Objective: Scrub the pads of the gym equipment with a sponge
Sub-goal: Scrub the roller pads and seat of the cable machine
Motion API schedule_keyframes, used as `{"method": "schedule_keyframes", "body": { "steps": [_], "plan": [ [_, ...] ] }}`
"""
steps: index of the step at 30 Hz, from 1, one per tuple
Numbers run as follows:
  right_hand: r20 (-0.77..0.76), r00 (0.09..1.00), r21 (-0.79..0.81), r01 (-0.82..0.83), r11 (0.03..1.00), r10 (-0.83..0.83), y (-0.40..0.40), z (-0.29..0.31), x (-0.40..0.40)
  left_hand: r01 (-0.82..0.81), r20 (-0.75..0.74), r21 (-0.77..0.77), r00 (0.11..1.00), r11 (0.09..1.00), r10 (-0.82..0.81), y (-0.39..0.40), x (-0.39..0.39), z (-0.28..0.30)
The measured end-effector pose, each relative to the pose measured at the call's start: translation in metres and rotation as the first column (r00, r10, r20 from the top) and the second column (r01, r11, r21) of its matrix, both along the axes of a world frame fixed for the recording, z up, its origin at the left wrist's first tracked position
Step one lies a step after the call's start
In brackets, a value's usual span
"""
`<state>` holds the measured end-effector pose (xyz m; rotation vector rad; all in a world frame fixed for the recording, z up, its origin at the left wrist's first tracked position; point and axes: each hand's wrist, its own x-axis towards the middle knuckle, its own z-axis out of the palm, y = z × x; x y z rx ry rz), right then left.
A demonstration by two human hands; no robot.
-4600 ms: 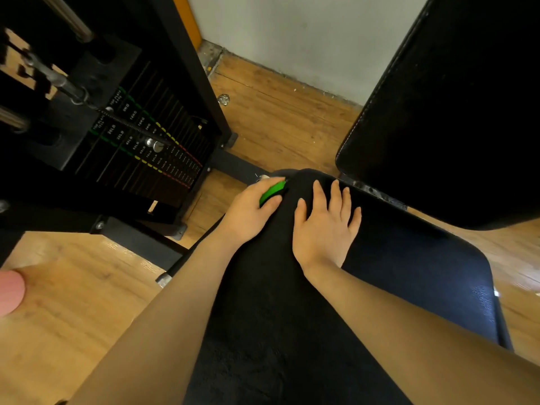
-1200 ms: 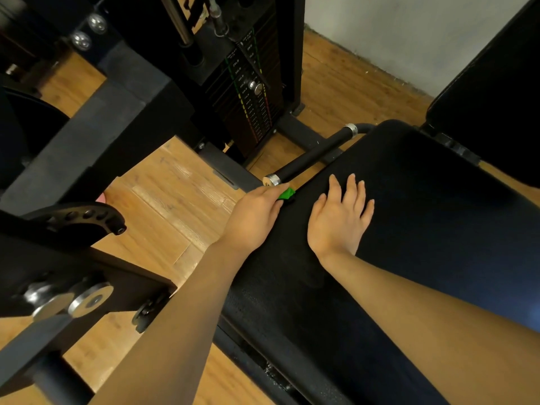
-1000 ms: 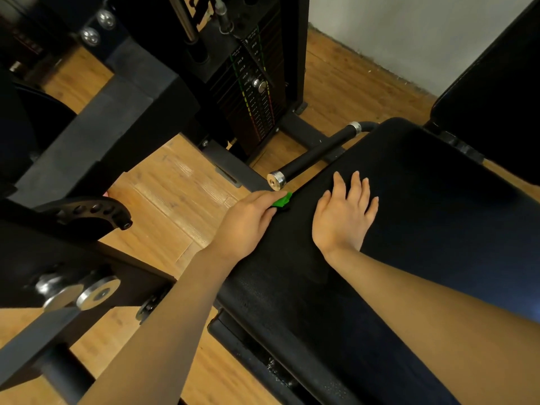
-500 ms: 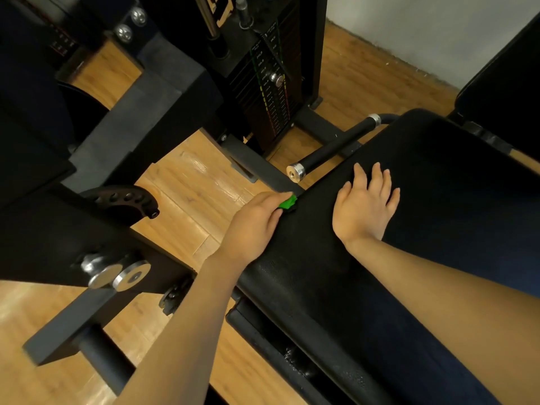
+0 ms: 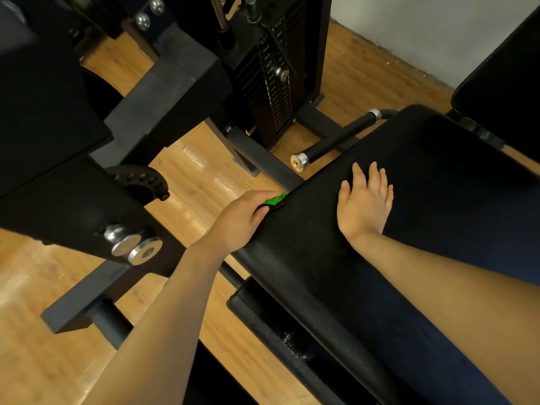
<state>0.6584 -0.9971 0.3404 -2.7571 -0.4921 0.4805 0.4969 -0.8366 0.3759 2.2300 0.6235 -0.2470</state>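
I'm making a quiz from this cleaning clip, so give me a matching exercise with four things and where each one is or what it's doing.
Things:
1. sponge
2. right hand
3. handle bar
4. weight stack

States:
A. lies flat on top of the seat pad
B. stands upright beyond the pad, near the wall
C. gripped by the left hand at the pad's edge
D. sticks out beside the pad, chrome-capped

Pairs: 1-C, 2-A, 3-D, 4-B
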Motion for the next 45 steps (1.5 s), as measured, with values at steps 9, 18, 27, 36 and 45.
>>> {"method": "schedule_keyframes", "body": {
  "steps": [9, 18, 27, 36, 45],
  "plan": [
    [-0.023, 0.997, -0.002, -0.068, 0.998, 0.068, -0.019, 0.015, -0.052, -0.137, -0.028, 0.033, 0.99, 0.99, 0.138, -0.007, -0.055, 0.019],
    [-0.046, 0.986, 0.03, -0.159, 0.987, 0.16, -0.036, 0.024, -0.078, -0.216, -0.024, 0.105, 0.975, 0.971, 0.22, -0.019, -0.026, 0.014],
    [-0.105, 0.974, 0.045, -0.197, 0.979, 0.2, -0.046, 0.034, -0.082, -0.199, -0.024, 0.16, 0.978, 0.967, 0.205, -0.024, -0.059, 0.029],
    [-0.176, 0.962, 0.056, -0.204, 0.977, 0.211, -0.068, 0.06, -0.097, -0.455, 0.069, 0.207, 0.89, 0.866, 0.452, -0.06, -0.06, 0.047],
    [-0.121, 0.965, 0.141, -0.214, 0.967, 0.231, -0.097, 0.088, -0.109, -0.597, 0.215, 0.179, 0.799, 0.782, 0.561, -0.123, -0.051, 0.071]
  ]
}}
